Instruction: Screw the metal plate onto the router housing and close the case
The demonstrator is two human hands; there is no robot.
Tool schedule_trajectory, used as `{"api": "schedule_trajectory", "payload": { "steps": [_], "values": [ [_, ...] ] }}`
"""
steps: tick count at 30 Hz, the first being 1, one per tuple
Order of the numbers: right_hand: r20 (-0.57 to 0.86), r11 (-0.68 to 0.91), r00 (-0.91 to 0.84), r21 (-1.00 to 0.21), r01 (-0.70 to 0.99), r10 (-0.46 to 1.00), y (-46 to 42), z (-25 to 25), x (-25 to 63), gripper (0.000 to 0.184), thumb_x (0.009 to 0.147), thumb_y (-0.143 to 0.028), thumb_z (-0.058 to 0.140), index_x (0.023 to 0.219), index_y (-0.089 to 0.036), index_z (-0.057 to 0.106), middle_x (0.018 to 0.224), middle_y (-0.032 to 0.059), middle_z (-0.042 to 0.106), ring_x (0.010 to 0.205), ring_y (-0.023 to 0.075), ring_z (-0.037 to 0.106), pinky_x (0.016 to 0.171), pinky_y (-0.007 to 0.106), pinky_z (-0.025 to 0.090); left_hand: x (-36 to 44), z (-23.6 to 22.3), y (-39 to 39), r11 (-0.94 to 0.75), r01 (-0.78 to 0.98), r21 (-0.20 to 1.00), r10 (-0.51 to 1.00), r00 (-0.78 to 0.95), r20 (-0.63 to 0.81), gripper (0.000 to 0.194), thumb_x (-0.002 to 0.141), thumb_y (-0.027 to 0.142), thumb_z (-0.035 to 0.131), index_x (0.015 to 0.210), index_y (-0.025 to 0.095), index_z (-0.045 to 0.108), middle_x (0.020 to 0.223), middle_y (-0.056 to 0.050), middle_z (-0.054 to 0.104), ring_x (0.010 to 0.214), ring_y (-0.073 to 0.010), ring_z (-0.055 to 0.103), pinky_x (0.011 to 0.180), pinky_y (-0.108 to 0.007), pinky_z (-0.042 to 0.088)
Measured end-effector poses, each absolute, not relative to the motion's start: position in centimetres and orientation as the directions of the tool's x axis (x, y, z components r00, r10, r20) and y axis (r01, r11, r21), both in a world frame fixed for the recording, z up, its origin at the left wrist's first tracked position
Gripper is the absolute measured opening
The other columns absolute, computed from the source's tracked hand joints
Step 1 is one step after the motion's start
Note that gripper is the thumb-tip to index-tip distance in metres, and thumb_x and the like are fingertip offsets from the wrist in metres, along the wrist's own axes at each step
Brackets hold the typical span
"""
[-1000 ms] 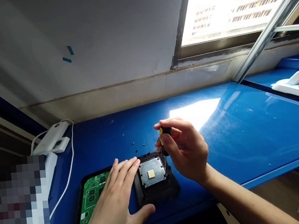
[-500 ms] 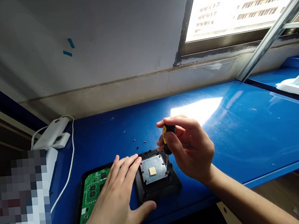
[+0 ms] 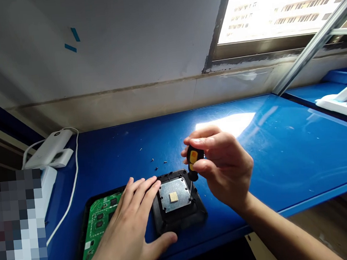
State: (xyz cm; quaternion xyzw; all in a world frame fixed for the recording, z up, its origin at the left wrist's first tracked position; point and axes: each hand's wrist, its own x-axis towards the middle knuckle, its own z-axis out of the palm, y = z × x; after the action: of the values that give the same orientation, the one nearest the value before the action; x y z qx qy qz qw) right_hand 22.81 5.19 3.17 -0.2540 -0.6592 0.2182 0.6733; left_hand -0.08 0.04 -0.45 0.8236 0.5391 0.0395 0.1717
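Note:
A black plastic case [image 3: 181,218] lies on the blue bench near its front edge. Inside it a green circuit board [image 3: 98,225] shows at the left and a square metal plate [image 3: 174,194] with a small tan pad at the right. My left hand [image 3: 130,231] lies flat on the case with fingers stretched out, covering part of the board. My right hand [image 3: 222,168] pinches a small black and yellow screwdriver [image 3: 192,162], held upright with its thin shaft reaching down to the plate's right edge.
Several tiny dark screws [image 3: 158,163] lie loose on the blue bench [image 3: 285,152] just behind the case. A white power bank [image 3: 49,149] with a white cable [image 3: 72,187] sits at the far left. A white device [image 3: 343,99] rests at the far right. A window is above.
My right hand has turned the screwdriver handle between its fingers, so more of the yellow now shows. The view has shifted slightly; my left hand stays flat on the case.

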Motion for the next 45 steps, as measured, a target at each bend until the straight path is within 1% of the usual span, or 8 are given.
{"api": "schedule_trajectory", "payload": {
  "steps": [7,12,19,27,34,39,42,45],
  "values": [
    [0.730,0.731,0.076,-0.682,0.017,0.679,5.0,4.1,22.5,0.011,0.093,-0.021,0.077,0.102,-0.026,0.073,0.093,0.0009,0.074,0.079,0.0147,0.074,0.063,0.028,0.065,-1.1,-2.9,-0.4,-0.452,0.853,0.260,0.891,0.444,0.092,0.087,0.088,0.073,0.064,0.162,0.041,0.032,0.167,-0.001,0.046,0.159,-0.0450,0.025,0.111,-0.071,0.049],
    [0.702,0.698,-0.027,-0.711,-0.086,0.712,4.1,4.2,22.5,0.017,0.106,-0.020,0.055,0.110,-0.024,0.071,0.104,0.0045,0.082,0.092,0.0186,0.080,0.074,0.035,0.068,-0.9,-2.6,-0.5,-0.456,0.857,0.240,0.890,0.447,0.092,0.085,0.089,0.070,0.065,0.161,0.038,0.034,0.166,-0.002,0.047,0.158,-0.0446,0.026,0.111,-0.069,0.051],
    [0.771,0.761,0.001,-0.628,-0.162,0.637,4.5,4.3,22.1,0.016,0.093,-0.028,0.079,0.101,-0.023,0.066,0.089,0.0014,0.080,0.082,0.0168,0.079,0.068,0.030,0.068,-1.1,-2.6,-0.5,-0.463,0.858,0.223,0.886,0.454,0.095,0.087,0.089,0.073,0.062,0.162,0.037,0.033,0.165,-0.005,0.049,0.157,-0.0474,0.028,0.107,-0.071,0.053],
    [0.671,0.649,-0.100,-0.738,-0.185,0.735,3.3,4.4,22.6,0.007,0.104,-0.022,0.062,0.110,-0.025,0.064,0.107,0.0033,0.083,0.082,0.0147,0.080,0.068,0.029,0.067,-0.9,-2.0,-0.3,-0.457,0.854,0.247,0.886,0.461,0.048,0.084,0.089,0.073,0.063,0.160,0.035,0.038,0.165,-0.003,0.048,0.158,-0.0445,0.028,0.112,-0.070,0.050],
    [0.683,0.675,-0.056,-0.729,-0.113,0.728,3.5,4.0,23.1,0.021,0.110,-0.028,0.046,0.104,-0.025,0.067,0.118,0.0051,0.079,0.085,0.0173,0.077,0.073,0.036,0.066,-0.9,-2.3,-0.4,-0.440,0.851,0.286,0.896,0.439,0.074,0.083,0.088,0.070,0.067,0.160,0.038,0.039,0.165,-0.002,0.049,0.158,-0.0446,0.028,0.112,-0.068,0.050],
    [0.813,0.807,0.027,-0.581,0.103,0.582,3.7,3.9,23.1,0.025,0.093,-0.048,0.075,0.102,-0.025,0.074,0.096,0.0049,0.065,0.084,0.0197,0.068,0.067,0.037,0.063,-1.0,-2.0,-0.4,-0.426,0.855,0.296,0.901,0.431,0.052,0.083,0.088,0.069,0.066,0.160,0.037,0.040,0.166,-0.002,0.048,0.159,-0.0456,0.025,0.113,-0.070,0.048],
    [0.832,0.821,0.007,-0.549,0.158,0.555,3.3,4.3,22.8,0.014,0.094,-0.029,0.077,0.107,-0.024,0.076,0.091,0.0037,0.068,0.079,0.0168,0.067,0.065,0.033,0.060,-0.9,-1.8,-0.3,-0.420,0.857,0.299,0.900,0.436,0.016,0.082,0.089,0.070,0.064,0.159,0.034,0.042,0.166,-0.004,0.048,0.159,-0.0469,0.024,0.113,-0.072,0.046],
    [0.823,0.818,-0.053,-0.553,0.157,0.566,2.6,4.5,22.5,0.026,0.102,-0.015,0.062,0.124,-0.023,0.072,0.103,0.0076,0.078,0.087,0.0187,0.074,0.069,0.034,0.063,-0.7,-1.8,-0.2,-0.415,0.860,0.298,0.902,0.432,0.010,0.084,0.088,0.071,0.065,0.161,0.035,0.040,0.167,-0.003,0.046,0.159,-0.0471,0.023,0.114,-0.073,0.045]
  ]
}}
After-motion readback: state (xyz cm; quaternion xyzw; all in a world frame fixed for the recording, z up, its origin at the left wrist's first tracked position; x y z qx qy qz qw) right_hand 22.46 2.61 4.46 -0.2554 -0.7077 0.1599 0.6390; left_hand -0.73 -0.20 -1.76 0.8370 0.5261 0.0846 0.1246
